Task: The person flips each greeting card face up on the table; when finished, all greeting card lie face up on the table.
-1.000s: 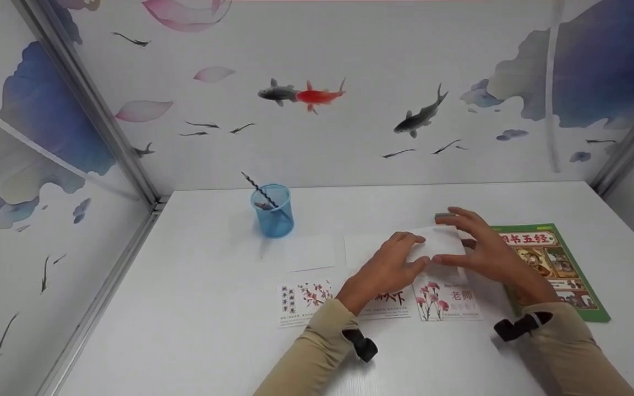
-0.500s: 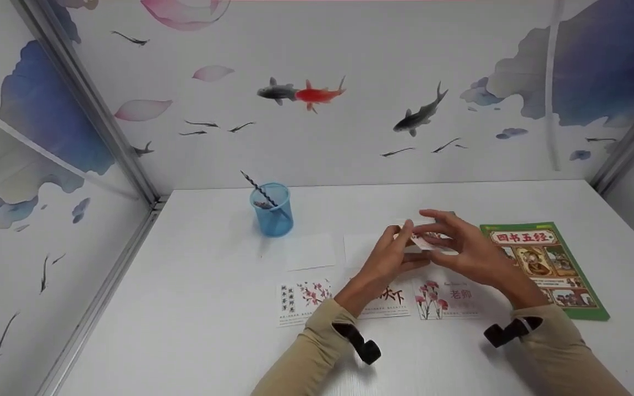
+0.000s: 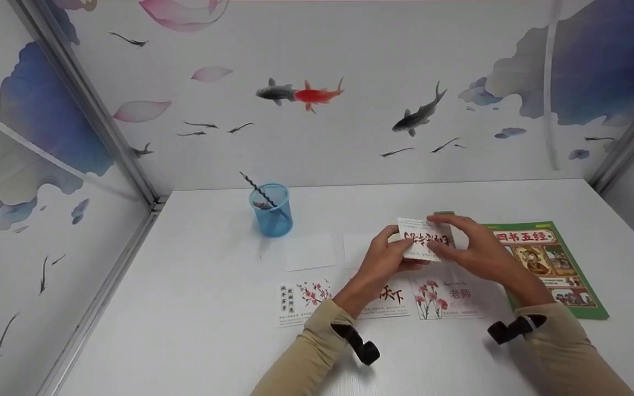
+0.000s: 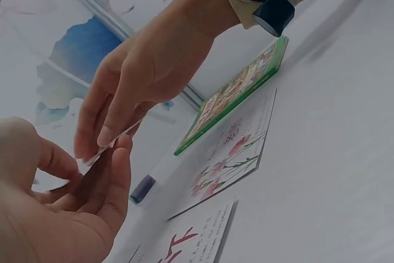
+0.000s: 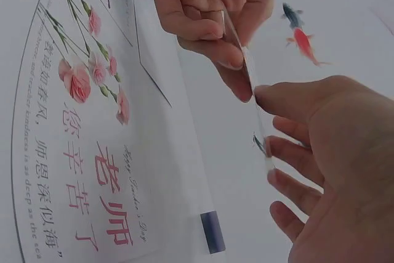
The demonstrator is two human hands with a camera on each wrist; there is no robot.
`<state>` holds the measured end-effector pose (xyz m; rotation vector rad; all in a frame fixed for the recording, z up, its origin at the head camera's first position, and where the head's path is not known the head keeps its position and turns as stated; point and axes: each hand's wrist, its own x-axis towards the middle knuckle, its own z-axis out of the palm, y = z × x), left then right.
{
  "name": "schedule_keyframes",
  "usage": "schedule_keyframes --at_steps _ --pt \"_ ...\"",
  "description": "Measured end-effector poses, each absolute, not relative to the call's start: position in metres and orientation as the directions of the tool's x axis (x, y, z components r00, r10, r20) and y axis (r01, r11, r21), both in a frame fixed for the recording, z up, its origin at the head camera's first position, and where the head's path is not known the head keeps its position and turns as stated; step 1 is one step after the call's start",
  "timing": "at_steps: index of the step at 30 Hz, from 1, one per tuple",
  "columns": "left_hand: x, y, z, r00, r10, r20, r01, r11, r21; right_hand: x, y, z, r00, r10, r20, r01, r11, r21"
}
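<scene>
Head view takes in a white back panel (image 3: 339,148) painted with koi, rising behind the back edge of my white tabletop (image 3: 174,330). Toward the right edge of that tabletop lies a green-bordered book (image 3: 564,269) titled 四书五经, cover up, slightly askew. My left hand (image 3: 380,256) and right hand (image 3: 476,253) meet above the tabletop, right of its middle, and both are pinching one small calligraphy card (image 3: 424,237). It is tilted up off the surface, its lettering upside down in the head view; my left thumb presses its printed face, while my right thumb and fingers hold its other end.

Nearer the front edge, three printed cards lie flat in a row: a plum-blossom card (image 3: 306,300) leftmost, a brush-lettered card (image 3: 391,301) partly under my left wrist, and a carnation card (image 3: 452,300) reading 老师. Behind the first two, toward the back edge, lie two blank white sheets (image 3: 310,252), about card-sized. Left of centre near the back edge stands a blue pen cup (image 3: 274,220). A spiral-striped pencil (image 3: 258,190) leans in it. Smallest is a dark block (image 5: 213,232), just beyond my right hand.
</scene>
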<state>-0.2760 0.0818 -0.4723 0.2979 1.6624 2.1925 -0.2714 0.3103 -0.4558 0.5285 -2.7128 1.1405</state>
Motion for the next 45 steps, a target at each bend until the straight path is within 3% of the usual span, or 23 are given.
schedule_keyframes --at_steps 10,19,24,26,29,35,39,45 --pt "-0.279 0.080 -0.475 -0.905 0.425 0.006 -0.124 -0.280 0.952 -0.272 0.314 -0.454 -0.983 -0.090 0.162 -0.174 0.743 -0.646" --pt "-0.275 0.081 -0.480 -0.921 0.389 -0.016 -0.103 -0.205 0.973 -0.273 0.311 -0.457 -0.952 -0.168 0.258 -0.300 0.688 -0.660" --pt "-0.274 0.082 -0.478 -0.950 0.311 -0.012 -0.068 -0.171 0.983 -0.271 0.314 -0.458 -0.960 -0.092 0.266 -0.242 0.751 -0.614" --pt "-0.273 0.082 -0.477 -0.954 0.301 0.007 -0.019 -0.085 0.996 -0.270 0.316 -0.458 -0.969 -0.056 0.242 -0.197 0.768 -0.610" --pt "-0.269 0.082 -0.476 -0.942 0.328 0.062 0.118 0.151 0.982 -0.272 0.318 -0.460 -0.982 -0.044 0.183 -0.149 0.776 -0.613" --pt "-0.264 0.088 -0.477 -0.882 0.447 0.147 0.400 0.547 0.735 -0.275 0.321 -0.466 -0.991 -0.090 0.099 -0.132 0.767 -0.628" --pt "-0.263 0.090 -0.481 -0.864 0.486 0.128 0.461 0.663 0.590 -0.277 0.322 -0.471 -0.990 -0.102 0.099 -0.142 0.759 -0.635" --pt "-0.264 0.087 -0.484 -0.846 0.524 0.094 0.493 0.703 0.513 -0.279 0.325 -0.474 -0.994 -0.102 0.039 -0.105 0.796 -0.596"
